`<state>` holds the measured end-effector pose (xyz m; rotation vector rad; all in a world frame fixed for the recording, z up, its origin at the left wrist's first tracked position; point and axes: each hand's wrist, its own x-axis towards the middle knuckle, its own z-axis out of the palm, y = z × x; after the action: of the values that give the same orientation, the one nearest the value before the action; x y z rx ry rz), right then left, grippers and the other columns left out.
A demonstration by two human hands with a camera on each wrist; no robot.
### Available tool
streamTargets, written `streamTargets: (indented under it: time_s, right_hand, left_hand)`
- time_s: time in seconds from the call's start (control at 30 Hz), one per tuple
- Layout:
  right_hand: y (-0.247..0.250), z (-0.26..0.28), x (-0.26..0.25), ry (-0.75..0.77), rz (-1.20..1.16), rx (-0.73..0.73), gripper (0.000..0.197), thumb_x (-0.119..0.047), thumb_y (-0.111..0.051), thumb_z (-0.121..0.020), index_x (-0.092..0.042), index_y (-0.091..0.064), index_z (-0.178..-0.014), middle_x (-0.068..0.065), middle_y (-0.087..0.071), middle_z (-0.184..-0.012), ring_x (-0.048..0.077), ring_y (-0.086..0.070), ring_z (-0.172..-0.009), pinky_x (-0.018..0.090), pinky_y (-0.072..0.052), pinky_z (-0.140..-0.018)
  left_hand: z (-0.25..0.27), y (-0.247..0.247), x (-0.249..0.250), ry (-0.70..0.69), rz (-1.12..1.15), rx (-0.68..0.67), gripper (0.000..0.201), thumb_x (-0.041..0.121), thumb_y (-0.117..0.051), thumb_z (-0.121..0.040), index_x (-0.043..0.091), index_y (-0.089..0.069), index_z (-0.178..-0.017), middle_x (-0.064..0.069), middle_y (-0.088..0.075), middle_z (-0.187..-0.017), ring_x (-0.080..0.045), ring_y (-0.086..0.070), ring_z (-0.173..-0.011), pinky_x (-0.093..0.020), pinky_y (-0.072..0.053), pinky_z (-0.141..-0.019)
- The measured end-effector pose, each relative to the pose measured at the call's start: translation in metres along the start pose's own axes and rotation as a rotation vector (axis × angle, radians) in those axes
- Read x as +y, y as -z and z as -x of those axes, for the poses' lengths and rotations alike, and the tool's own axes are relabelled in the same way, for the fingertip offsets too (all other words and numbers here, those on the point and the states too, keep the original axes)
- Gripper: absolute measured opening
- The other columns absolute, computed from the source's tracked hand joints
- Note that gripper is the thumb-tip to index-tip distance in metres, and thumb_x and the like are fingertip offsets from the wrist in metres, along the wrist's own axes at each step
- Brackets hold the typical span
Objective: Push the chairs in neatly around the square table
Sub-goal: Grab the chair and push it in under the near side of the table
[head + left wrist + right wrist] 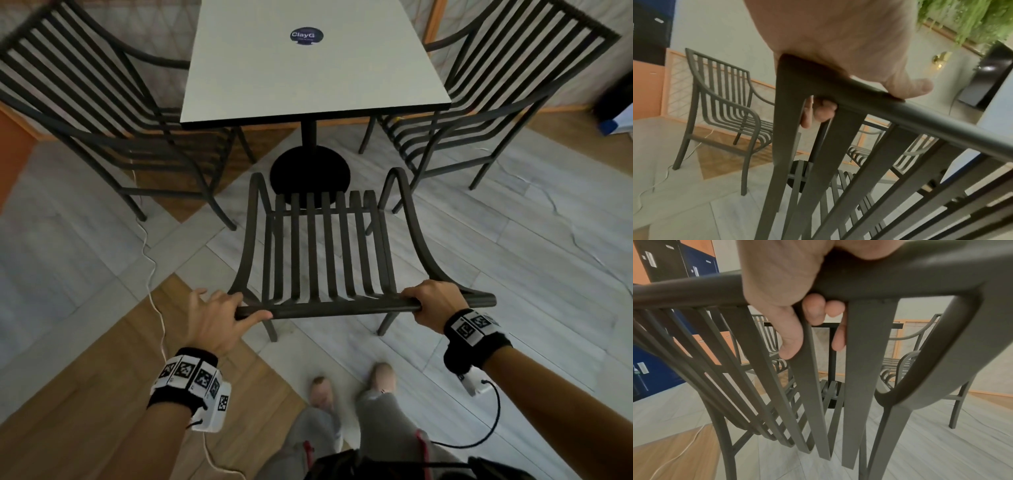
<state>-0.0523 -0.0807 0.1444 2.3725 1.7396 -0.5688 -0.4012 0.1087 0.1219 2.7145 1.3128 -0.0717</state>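
A white square table (308, 75) on a black pedestal base (310, 171) stands ahead of me. Right in front of me is a dark slatted metal chair (325, 246) facing the table, its seat front over the pedestal base and short of the tabletop edge. My left hand (219, 315) grips the left end of its top rail (342, 310), fingers (818, 112) curled under and thumb lying along the rail. My right hand (435, 305) grips the rail near its right end, fingers (813, 309) wrapped round it. Another chair (102, 102) stands at the table's left and a third chair (496, 85) at its right.
A white cable (150, 274) runs across the floor by the left chair's legs. My feet (383, 377) are just behind the near chair. A dark object (616, 99) sits by the wall at far right. The floor is grey tile with wood inlays.
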Motion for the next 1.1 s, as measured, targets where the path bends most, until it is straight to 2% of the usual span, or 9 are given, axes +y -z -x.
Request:
streamTargets:
  time_s: [0.07,0.17,0.27,0.4,0.6,0.7,0.8,0.9,1.1]
  right_hand:
    - [0.006,-0.006,0.002,-0.017,0.0,-0.013,0.03,-0.014,-0.056,-0.079,-0.032,-0.066,-0.101,-0.004,-0.06,-0.072,0.021,-0.062,-0.076,0.029,-0.044,-0.061]
    - [0.017,-0.019,0.006,-0.03,0.004,-0.022,0.029,-0.014,-0.056,-0.081,-0.033,-0.066,-0.101,-0.007,-0.057,-0.071,0.02,-0.061,-0.077,0.029,-0.045,-0.064]
    - [0.029,-0.041,0.01,-0.012,0.022,-0.018,0.026,-0.014,-0.056,-0.082,-0.03,-0.067,-0.099,-0.003,-0.066,-0.077,0.019,-0.061,-0.077,0.029,-0.044,-0.061]
    - [0.046,-0.078,0.017,0.022,0.081,-0.01,0.018,-0.016,-0.055,-0.085,-0.026,-0.067,-0.096,0.0,-0.07,-0.083,0.021,-0.064,-0.079,0.026,-0.035,-0.059]
    - [0.071,-0.143,0.025,0.062,0.083,-0.004,0.014,-0.031,-0.056,-0.088,-0.022,-0.065,-0.096,0.0,-0.062,-0.076,0.025,-0.062,-0.077,0.031,-0.044,-0.061]
    - [0.082,-0.175,0.033,0.037,0.056,-0.003,0.018,-0.038,-0.059,-0.085,-0.025,-0.061,-0.097,-0.005,-0.055,-0.073,0.026,-0.063,-0.081,0.039,-0.048,-0.076]
    - [0.093,-0.205,0.044,0.002,0.059,0.01,0.017,-0.042,-0.06,-0.084,-0.029,-0.058,-0.095,-0.005,-0.059,-0.076,0.025,-0.062,-0.087,0.047,-0.037,-0.092]
    - [0.105,-0.226,0.051,-0.052,0.03,0.025,0.011,-0.037,-0.057,-0.086,-0.029,-0.059,-0.093,-0.004,-0.057,-0.076,0.026,-0.061,-0.087,0.05,-0.035,-0.093]
    - [0.125,-0.261,0.061,-0.16,-0.023,0.008,0.007,-0.027,-0.057,-0.088,-0.027,-0.064,-0.085,-0.013,-0.047,-0.062,0.019,-0.048,-0.075,0.058,-0.031,-0.1]
  left_hand:
    - [-0.009,0.002,-0.001,-0.012,-0.028,-0.073,0.075,0.091,-0.009,-0.068,0.029,-0.051,-0.063,0.011,-0.048,-0.062,-0.011,-0.039,-0.07,-0.045,-0.032,-0.095]
    - [-0.027,0.007,-0.003,-0.034,-0.004,-0.15,0.074,0.093,-0.017,-0.066,0.028,-0.054,-0.064,0.009,-0.053,-0.07,-0.011,-0.042,-0.074,-0.044,-0.029,-0.098]
    - [-0.048,0.011,-0.007,-0.032,0.02,-0.166,0.072,0.092,-0.026,-0.066,0.027,-0.058,-0.067,0.008,-0.053,-0.071,-0.012,-0.046,-0.075,-0.044,-0.031,-0.099]
    - [-0.085,0.02,-0.012,-0.019,0.041,-0.195,0.07,0.093,-0.024,-0.064,0.029,-0.051,-0.06,0.006,-0.051,-0.068,-0.016,-0.049,-0.075,-0.043,-0.033,-0.096]
    - [-0.15,0.033,-0.027,0.041,0.022,-0.175,0.071,0.094,-0.02,-0.063,0.029,-0.05,-0.062,0.003,-0.056,-0.071,-0.02,-0.051,-0.076,-0.049,-0.035,-0.097]
    - [-0.186,0.039,-0.031,0.089,0.04,-0.194,0.07,0.091,-0.025,-0.068,0.027,-0.053,-0.068,0.0,-0.061,-0.078,-0.022,-0.055,-0.083,-0.054,-0.03,-0.103]
    - [-0.22,0.04,-0.035,0.118,0.072,-0.216,0.08,0.095,-0.019,-0.062,0.025,-0.055,-0.076,-0.006,-0.064,-0.088,-0.027,-0.059,-0.092,-0.054,-0.034,-0.102]
    - [-0.246,0.044,-0.032,0.114,0.058,-0.239,0.079,0.089,-0.025,-0.07,0.022,-0.062,-0.089,-0.007,-0.064,-0.095,-0.028,-0.057,-0.103,-0.053,-0.033,-0.103]
    - [-0.276,0.054,-0.023,0.123,0.004,-0.268,0.069,0.081,-0.03,-0.079,0.02,-0.064,-0.086,-0.004,-0.059,-0.093,-0.025,-0.053,-0.108,-0.056,-0.024,-0.105]
